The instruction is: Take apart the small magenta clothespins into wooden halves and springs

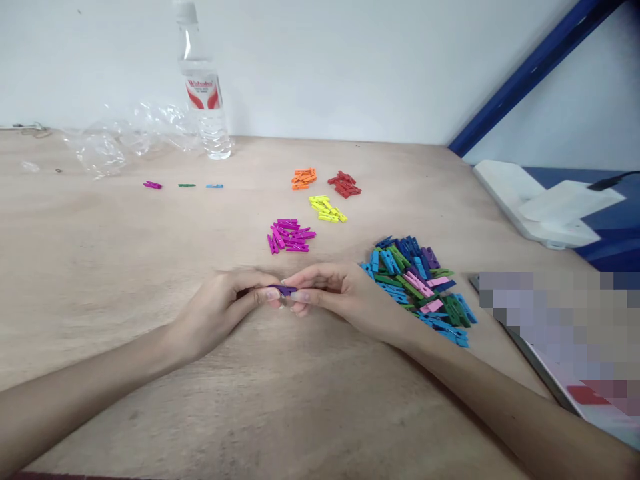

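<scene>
My left hand (225,303) and my right hand (333,290) meet at the middle of the wooden table (100,267), fingertips pinched together on one small purple clothespin (283,290). Just right of my right hand lies a mixed pile of clothespins (420,280) in blue, green, pink and purple. Beyond my hands sit sorted groups: magenta pins (290,237), yellow pins (327,208), orange pins (304,178) and red pins (345,185).
Three single pins lie in a row at the far left: a magenta pin (152,185), a green pin (187,185), a blue pin (215,186). A water bottle (205,100) and crumpled clear plastic (115,137) stand by the wall. A white device (545,207) sits at right.
</scene>
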Demonstrator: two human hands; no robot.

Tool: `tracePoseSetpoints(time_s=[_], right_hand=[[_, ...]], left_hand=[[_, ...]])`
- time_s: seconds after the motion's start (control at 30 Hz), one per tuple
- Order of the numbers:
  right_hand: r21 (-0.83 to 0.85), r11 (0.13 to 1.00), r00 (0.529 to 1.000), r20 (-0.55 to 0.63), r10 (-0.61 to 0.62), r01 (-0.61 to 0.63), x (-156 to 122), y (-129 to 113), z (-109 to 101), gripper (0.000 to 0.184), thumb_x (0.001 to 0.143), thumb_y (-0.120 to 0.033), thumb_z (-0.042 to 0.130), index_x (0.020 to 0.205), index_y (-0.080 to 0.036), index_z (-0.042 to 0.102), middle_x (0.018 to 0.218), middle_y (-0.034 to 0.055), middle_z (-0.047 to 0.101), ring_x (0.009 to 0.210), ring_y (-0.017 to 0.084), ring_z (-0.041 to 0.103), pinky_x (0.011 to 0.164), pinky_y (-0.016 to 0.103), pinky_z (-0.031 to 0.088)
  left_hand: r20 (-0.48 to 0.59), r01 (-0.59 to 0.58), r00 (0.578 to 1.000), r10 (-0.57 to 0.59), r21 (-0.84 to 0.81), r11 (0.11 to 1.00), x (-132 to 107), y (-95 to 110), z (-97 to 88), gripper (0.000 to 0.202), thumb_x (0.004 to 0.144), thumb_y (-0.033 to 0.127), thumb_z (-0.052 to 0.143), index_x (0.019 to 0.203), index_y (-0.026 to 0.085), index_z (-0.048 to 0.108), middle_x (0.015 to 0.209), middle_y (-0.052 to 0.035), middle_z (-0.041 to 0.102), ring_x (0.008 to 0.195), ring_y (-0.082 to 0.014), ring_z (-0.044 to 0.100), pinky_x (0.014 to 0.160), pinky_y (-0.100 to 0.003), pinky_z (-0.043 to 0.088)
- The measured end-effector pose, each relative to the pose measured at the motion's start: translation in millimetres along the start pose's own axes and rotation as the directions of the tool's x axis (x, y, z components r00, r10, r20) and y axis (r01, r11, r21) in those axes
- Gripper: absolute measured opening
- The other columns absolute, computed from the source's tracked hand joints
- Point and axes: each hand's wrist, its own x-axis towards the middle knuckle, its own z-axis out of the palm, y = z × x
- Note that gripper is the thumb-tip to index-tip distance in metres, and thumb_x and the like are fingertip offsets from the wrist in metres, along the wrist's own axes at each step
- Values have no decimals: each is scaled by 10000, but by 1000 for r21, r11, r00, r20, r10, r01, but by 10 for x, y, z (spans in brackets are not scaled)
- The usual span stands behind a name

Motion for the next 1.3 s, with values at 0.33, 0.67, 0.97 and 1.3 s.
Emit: tracePoseSetpoints(time_s=[0.33, 0.67, 0.97, 1.3], right_hand=[[-17, 996, 991, -105, -85, 83, -7, -5, 62, 92, 847, -200, 587, 902, -189, 515, 764, -15, 624, 707, 104, 620, 722, 266, 499], [-441, 862, 907, -204, -369, 251, -56, 52, 204, 127, 859, -254, 592, 967, -204, 545, 865, -5, 622, 825, 119, 603, 771, 259, 480], [-680, 664, 889, -38, -456, 311, -93, 75, 167, 112, 877, -298, 577, 939, -216, 623, 940, -16, 672, 876, 130, 610, 814, 286, 453], [-713, 629, 895, -5, -445, 309, -130, 19, 207, 151, 923, -249, 495, 982, -199, 625, 1007, 28, 675, 920, 159, 615, 832, 301, 469]], left_hand=[[38, 86, 996, -84, -57, 995, 20, 46, -17, 242, 934, 325, 461, 918, 231, 683, 1059, 12, 685, 980, -178, 608, 883, -286, 438], [-65, 47, 997, -38, 136, 990, 10, -54, 50, 112, 838, 292, 609, 878, 201, 662, 896, -13, 667, 743, -148, 575, 635, -255, 439], [-145, 2, 988, 49, 330, 944, -44, -47, 74, 56, 837, 231, 599, 815, 193, 635, 752, 7, 596, 660, -127, 535, 566, -235, 415], [-118, -28, 990, 77, 371, 928, -53, -10, 64, 127, 868, 229, 563, 770, 180, 627, 749, 5, 576, 679, -129, 547, 606, -249, 416]])
